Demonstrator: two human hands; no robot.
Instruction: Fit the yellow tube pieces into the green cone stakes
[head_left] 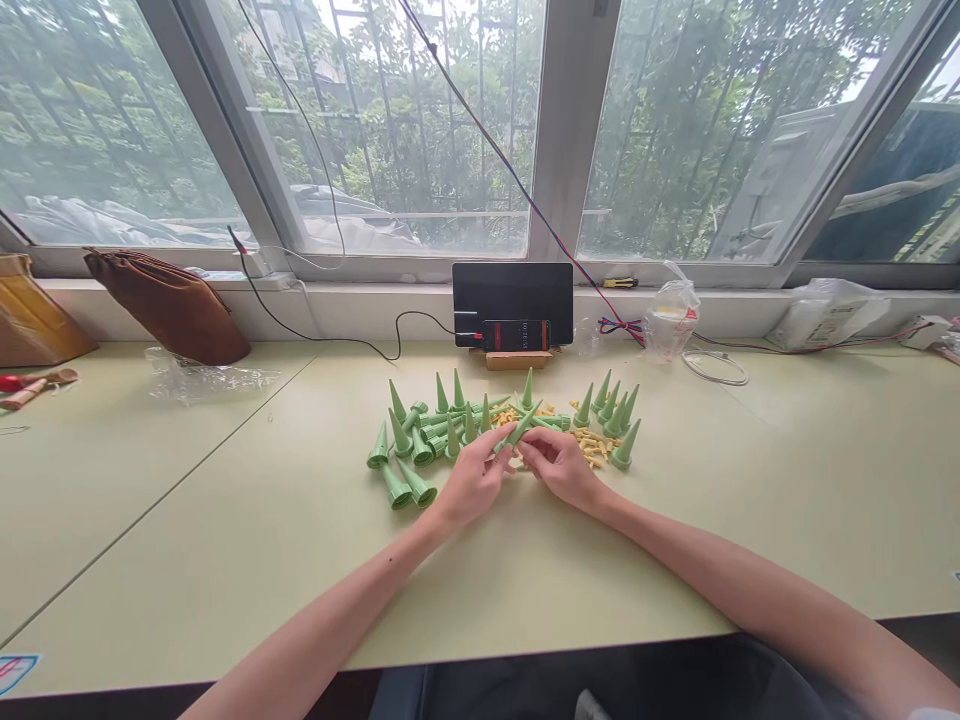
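My left hand (474, 482) is closed on a green plastic cone (519, 428), which points up and to the right. My right hand (562, 466) is pinched beside it, fingertips close to the cone's wide end; what it holds is too small to make out. Behind my hands lies a heap of green cones (431, 432), some upright, some on their sides. A second group of upright green cones (611, 412) stands to the right. Small yellow pieces (589, 444) are scattered between the groups.
A dark tablet (513, 302) with a phone (515, 335) in front leans at the window sill. A brown leather bag (169, 305) and crumpled clear plastic (202, 378) lie at left. Plastic bags (673, 317) and cables (716, 365) sit at right.
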